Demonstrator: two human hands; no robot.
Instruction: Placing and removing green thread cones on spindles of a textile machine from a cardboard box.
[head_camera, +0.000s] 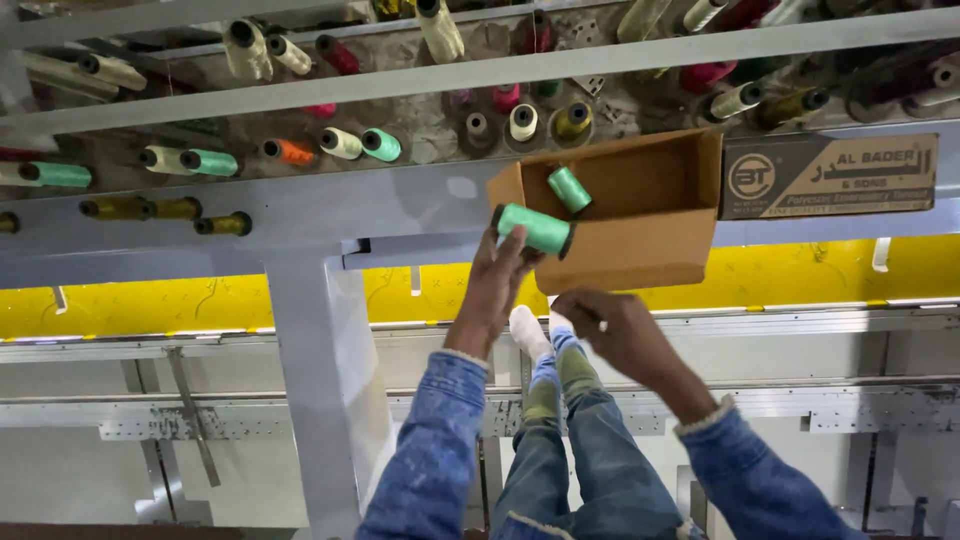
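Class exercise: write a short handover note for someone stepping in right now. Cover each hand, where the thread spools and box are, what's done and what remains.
Left hand: grips a green spool at the open cardboard box's edge.
Right hand: curled below the box; whether it holds anything cannot be told.
Done: one green spool lies inside the box.
Left: the held spool is not yet inside or clear of the box. Many spools sit on the rack behind.

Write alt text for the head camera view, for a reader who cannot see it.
The person's left hand holds a green thread spool at the edge of an open cardboard box with another green spool inside. The right hand is curled just below the box. Behind, grey shelves carry many coloured spools.
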